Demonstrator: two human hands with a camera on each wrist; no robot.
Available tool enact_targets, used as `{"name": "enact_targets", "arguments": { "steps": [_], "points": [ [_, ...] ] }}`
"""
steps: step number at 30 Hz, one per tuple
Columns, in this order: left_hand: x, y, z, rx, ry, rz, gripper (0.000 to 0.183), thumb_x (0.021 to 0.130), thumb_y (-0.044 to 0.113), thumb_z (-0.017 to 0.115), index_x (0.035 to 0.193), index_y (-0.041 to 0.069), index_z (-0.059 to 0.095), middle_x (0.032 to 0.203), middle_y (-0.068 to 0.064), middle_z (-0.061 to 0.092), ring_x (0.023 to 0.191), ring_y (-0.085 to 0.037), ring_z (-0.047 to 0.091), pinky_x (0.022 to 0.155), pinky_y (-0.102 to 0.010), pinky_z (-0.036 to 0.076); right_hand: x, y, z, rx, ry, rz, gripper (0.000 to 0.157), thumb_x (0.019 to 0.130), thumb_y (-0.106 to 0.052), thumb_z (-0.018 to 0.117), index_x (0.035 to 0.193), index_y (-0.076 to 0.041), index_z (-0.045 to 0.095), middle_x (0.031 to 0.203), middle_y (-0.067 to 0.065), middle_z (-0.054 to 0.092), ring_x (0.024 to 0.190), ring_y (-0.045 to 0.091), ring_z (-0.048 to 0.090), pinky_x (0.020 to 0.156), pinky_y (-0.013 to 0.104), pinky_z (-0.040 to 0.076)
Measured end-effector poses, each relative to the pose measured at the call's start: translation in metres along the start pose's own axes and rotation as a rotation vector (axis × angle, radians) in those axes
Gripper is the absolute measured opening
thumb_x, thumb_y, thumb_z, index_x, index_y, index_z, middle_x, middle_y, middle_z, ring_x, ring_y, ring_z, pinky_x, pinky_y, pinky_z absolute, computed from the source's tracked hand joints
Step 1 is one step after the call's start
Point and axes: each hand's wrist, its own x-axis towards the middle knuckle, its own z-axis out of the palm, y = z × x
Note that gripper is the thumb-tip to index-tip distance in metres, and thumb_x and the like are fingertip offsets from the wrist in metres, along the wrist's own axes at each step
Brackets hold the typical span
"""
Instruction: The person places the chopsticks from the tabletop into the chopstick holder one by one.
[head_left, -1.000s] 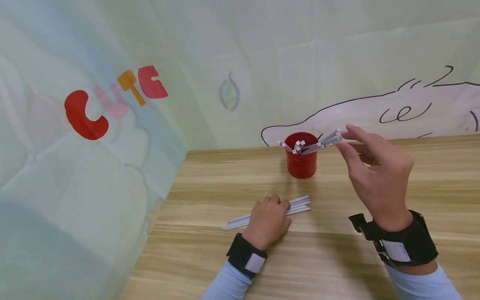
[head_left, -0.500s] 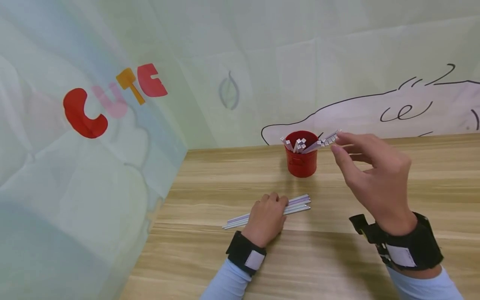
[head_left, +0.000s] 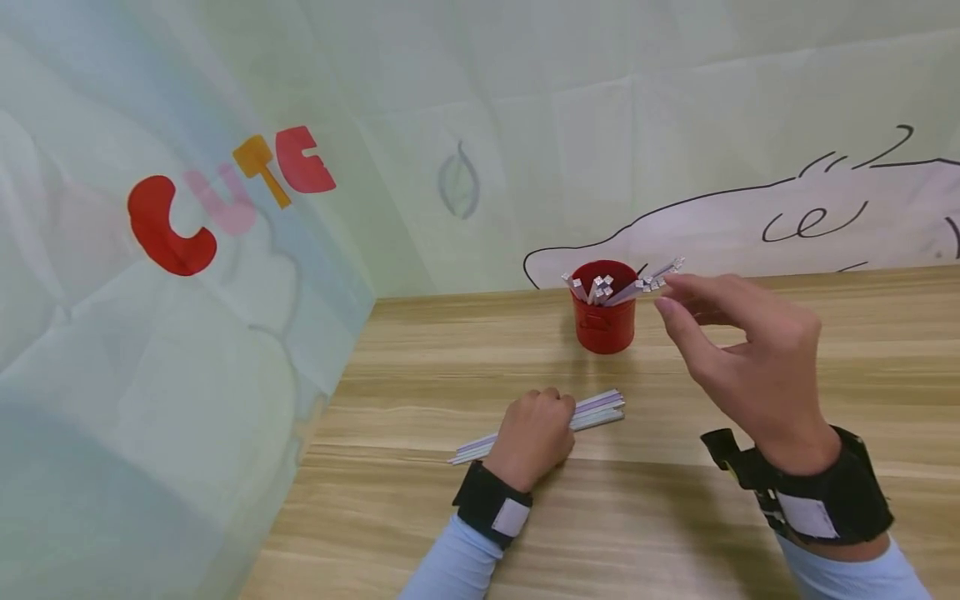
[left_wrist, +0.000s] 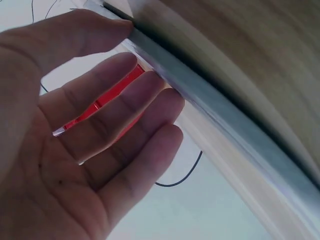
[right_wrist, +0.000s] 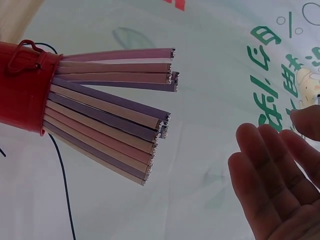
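Slim square-sided pastel sticks (head_left: 597, 411) lie slanted on the table in the head view. My left hand (head_left: 534, 433) grips this bundle, and part of it is hidden under the hand. In the left wrist view my thumb is at one edge of a pale blue stick (left_wrist: 210, 107) and my fingertips are at the other. More sticks (right_wrist: 107, 127) with glittery ends stand fanned out in a small red bucket (head_left: 604, 325). Beside the bucket my right hand (head_left: 757, 358) is raised, thumb and fingers apart. The right wrist view shows a gap between its fingertips and the stick ends.
The wood-grain table (head_left: 390, 517) meets a pale printed backdrop (head_left: 487, 108) close behind the bucket. A second backdrop sheet (head_left: 150, 358) with coloured letters rises along the table's left side. A wire handle (right_wrist: 22, 55) hangs on the bucket.
My right hand has let go of the sticks in the bucket and moved slightly left and down. Those sticks have settled against the rim. The left hand and its bundle have barely shifted.
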Motion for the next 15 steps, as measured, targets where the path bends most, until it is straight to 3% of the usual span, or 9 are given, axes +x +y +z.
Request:
{"name": "enact_targets", "arguments": {
  "steps": [15],
  "points": [
    [0.0019, 0.0059, 0.0016, 0.058, 0.050, 0.052, 0.009, 0.071, 0.010, 0.062, 0.063, 0.014, 0.060, 0.057, 0.002, 0.047, 0.046, -0.012, 0.042, 0.037, -0.026, 0.036, 0.0018, -0.0045, -0.0004, 0.011, -0.032, -0.030, 0.024, 0.072, -0.006, 0.073, 0.096, -0.005, 0.071, 0.085, 0.006, 0.070, 0.069, 0.014, 0.062, 0.069, 0.012, 0.047]
  ]
}}
